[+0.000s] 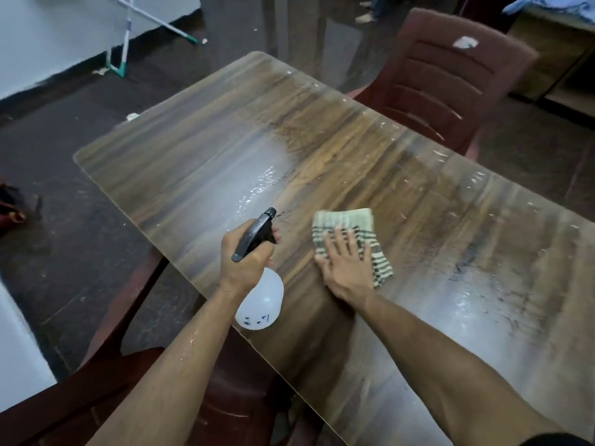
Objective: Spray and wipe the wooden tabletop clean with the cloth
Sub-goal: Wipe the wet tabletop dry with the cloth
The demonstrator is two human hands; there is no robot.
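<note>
Looking down from the head view, we grip the white plastic spray bottle with black trigger (pixel 259 300) in our left hand (pixel 246 257), nozzle toward wet droplets ahead. Our right hand (pixel 345 263) presses flat, fingers spread, on the folded green-striped cloth (pixel 360 226) lying on the wooden surface (pixel 418 194), just right of the bottle.

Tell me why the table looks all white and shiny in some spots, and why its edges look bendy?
In the head view, light glares off the wet patches on the tabletop, just ahead of the spray bottle in the left hand and again at the right; the wide-angle lens bows the table's edges; the cloth under the right hand looks slightly blurred.
</note>
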